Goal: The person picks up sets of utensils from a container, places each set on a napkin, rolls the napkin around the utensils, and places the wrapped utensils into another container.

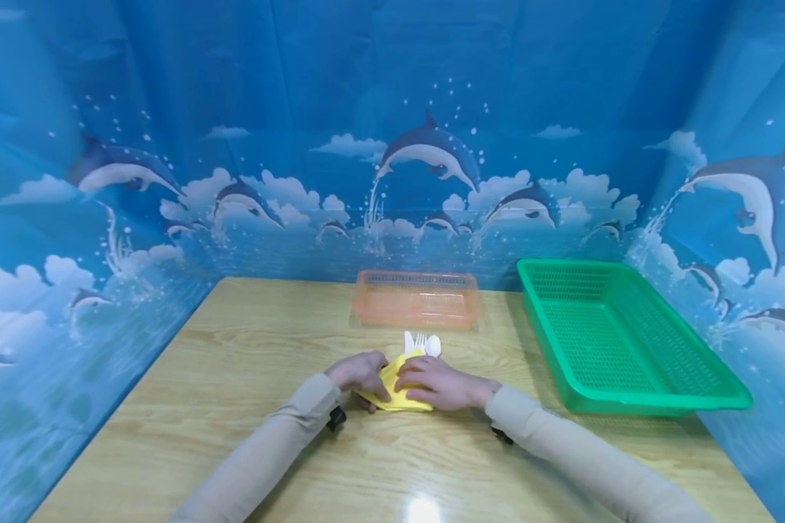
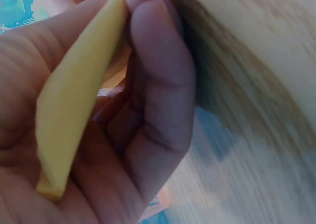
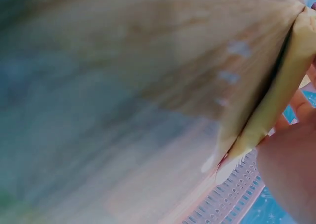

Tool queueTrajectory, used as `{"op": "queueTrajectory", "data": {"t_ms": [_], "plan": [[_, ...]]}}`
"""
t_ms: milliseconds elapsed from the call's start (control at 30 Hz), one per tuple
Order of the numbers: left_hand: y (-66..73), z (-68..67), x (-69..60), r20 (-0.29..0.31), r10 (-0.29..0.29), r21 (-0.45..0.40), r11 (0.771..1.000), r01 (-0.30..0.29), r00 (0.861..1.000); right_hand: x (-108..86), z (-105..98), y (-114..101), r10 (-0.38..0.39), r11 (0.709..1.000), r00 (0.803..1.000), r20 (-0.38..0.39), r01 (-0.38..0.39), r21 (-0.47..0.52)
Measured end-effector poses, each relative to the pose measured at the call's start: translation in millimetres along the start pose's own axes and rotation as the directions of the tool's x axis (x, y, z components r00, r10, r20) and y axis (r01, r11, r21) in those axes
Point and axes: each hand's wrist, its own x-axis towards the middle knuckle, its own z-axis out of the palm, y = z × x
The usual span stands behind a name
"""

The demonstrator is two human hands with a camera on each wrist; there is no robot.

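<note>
A yellow cloth (image 1: 399, 398) lies on the wooden table, with a white plastic knife (image 1: 408, 342), fork (image 1: 421, 341) and spoon (image 1: 434, 346) showing beyond its far edge. The left hand (image 1: 361, 376) grips the cloth's left side; in the left wrist view its curled fingers hold a folded part of the cloth (image 2: 74, 100). The right hand (image 1: 441, 383) rests on the cloth's right part with bent fingers. In the right wrist view the folded cloth edge (image 3: 281, 86) runs beside the hand, and a utensil tip (image 3: 226, 172) pokes out. The lower parts of the utensils are hidden.
An orange mesh basket (image 1: 417, 319) stands behind the utensils at the table's back edge. To the right is a large green basket (image 1: 667, 398). The wooden table (image 1: 235, 349) is surrounded by a blue dolphin-print curtain (image 1: 340, 73).
</note>
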Motion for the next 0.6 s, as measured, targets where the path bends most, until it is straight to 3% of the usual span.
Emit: {"op": "queueTrajectory", "data": {"t_ms": [200,333,433,600], "plan": [[0.7,-0.1,1.0,-0.001,-0.026,-0.012,1.0,0.025,1.0,0.5,0.8,1.5,0.029,0.998,0.999,0.042,-0.031,0.057],[0.7,0.1,1.6,-0.001,-0.03,-0.015,0.999,0.03,1.0,1.8,1.2,1.5,0.038,0.996,0.999,0.02,-0.039,0.082],[0.2,0.2,1.0,0.009,-0.02,-0.023,1.0,0.021,1.0,1.7,1.2,0.7,0.016,0.999,1.0,-0.024,-0.015,0.045],[-1.4,0.8,0.2,0.03,-0.009,-0.05,0.999,0.011,1.0,-0.3,0.3,-2.9,0.055,0.995,0.994,-0.091,-0.062,-0.073]]}}
